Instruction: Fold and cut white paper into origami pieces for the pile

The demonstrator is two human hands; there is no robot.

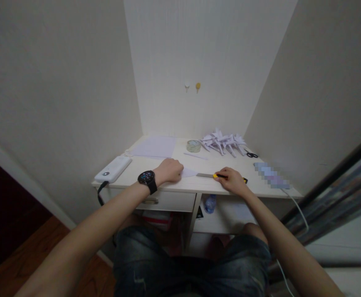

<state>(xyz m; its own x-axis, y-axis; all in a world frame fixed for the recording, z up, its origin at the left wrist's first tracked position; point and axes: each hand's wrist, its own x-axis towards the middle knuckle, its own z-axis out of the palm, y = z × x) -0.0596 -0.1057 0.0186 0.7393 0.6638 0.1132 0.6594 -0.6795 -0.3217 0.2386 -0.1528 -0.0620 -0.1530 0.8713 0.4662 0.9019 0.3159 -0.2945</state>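
My right hand point(232, 180) is closed around a yellow-and-black utility knife point(216, 176). Its long metal blade point(204, 175) points left, and the tip meets a small piece of white paper point(189, 172) that narrows toward it. My left hand point(170, 170), fingers curled, presses on the other end of that paper and hides part of it. A black watch point(147, 177) sits on the left wrist. Just behind the paper lies a thin white paper strip point(195, 156).
On the white desk point(155, 169), paper sheets point(154, 146) lie back left; a tape roll point(193, 145) and a pile of folded paper pieces point(222, 142) stand behind. Black scissors point(251, 154) and a blurred phone point(271, 175) are at right. A white device point(114, 168) lies left.
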